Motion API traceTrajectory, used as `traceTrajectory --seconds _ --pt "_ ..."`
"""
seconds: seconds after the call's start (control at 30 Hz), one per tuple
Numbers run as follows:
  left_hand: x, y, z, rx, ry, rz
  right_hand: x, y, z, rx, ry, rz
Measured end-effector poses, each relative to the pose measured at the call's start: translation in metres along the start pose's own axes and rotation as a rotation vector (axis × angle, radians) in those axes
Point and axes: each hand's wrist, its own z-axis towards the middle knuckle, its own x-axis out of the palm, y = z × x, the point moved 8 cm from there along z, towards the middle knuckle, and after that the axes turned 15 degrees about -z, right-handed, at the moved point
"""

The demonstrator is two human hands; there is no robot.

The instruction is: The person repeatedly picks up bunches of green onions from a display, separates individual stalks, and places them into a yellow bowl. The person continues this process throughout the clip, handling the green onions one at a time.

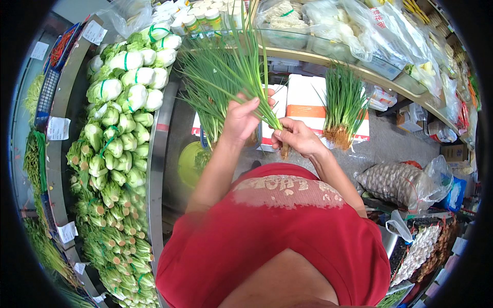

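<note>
A small bunch of scallions (pixel 259 82) slants up and away in front of my chest. My right hand (pixel 298 136) is closed around its pale lower stalks, with the brownish root end (pixel 285 150) sticking out below. Higher up, my left hand (pixel 243 119) wraps the green leaves, thumb on the near side and fingertips showing beyond. Behind my left hand stands a larger heap of scallions (pixel 210 84), partly covered by the held leaves. To the right, another scallion bundle (pixel 344 104) rests with tangled brown roots towards me, on a white foam box (pixel 306 90) with an orange band.
Left, a metal-edged shelf (pixel 156 165) bears napa cabbages (pixel 127 61) and leafy stem greens (pixel 115 231). A lime-green basin (pixel 190 163) sits on the floor. A glass-fronted counter (pixel 331 50) curves along the far side. A bulging net sack (pixel 393 181) lies right, near garlic (pixel 418 250).
</note>
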Motion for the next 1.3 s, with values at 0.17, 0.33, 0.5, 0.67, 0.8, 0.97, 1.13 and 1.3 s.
traceTrajectory --seconds 0.17,0.33,0.5,0.67,0.8,0.97,1.13,1.3 --pt "-0.019 0.005 -0.01 0.022 0.005 0.005 -0.01 -0.02 0.01 0.068 -0.003 -0.122" --pt "-0.032 0.007 -0.027 0.033 -0.075 0.095 0.0 -0.03 0.016 0.042 0.119 -0.002" --pt "-0.034 0.005 -0.044 0.059 -0.066 0.12 0.013 -0.04 0.022 0.053 0.189 0.302" --pt "-0.037 0.003 -0.047 0.062 -0.058 0.153 0.013 -0.043 0.025 0.039 0.179 0.326" --pt "-0.042 -0.001 -0.043 0.04 -0.05 0.186 0.012 -0.043 0.031 0.036 0.145 0.377" --pt "-0.06 -0.012 -0.046 -0.004 -0.204 0.403 0.015 -0.042 0.042 0.031 0.073 0.456" --pt "-0.06 -0.025 -0.059 0.114 -0.265 0.538 0.023 -0.042 0.051 0.026 0.044 0.433" --pt "-0.06 -0.03 -0.065 0.134 -0.356 0.59 0.034 -0.037 0.058 -0.005 0.023 0.375"
